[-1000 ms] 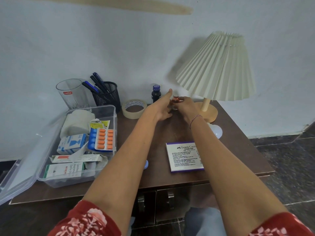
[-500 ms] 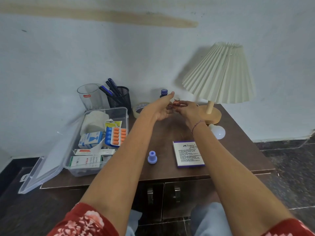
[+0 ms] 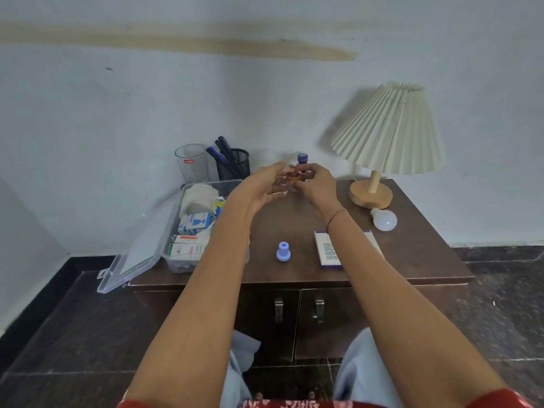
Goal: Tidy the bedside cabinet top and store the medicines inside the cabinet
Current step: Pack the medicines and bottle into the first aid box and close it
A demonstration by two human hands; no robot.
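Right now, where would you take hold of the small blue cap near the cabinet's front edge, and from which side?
Probably by its narrow upper neck, pinched from straight above. The blue cap stands upright on its wider base on the cabinet top, apart from the white box to its right, leaving finger room all round.

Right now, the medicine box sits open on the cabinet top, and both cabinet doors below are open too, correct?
Not quite. The medicine box does sit open on the cabinet top, but the head view shows both cabinet doors below shut.
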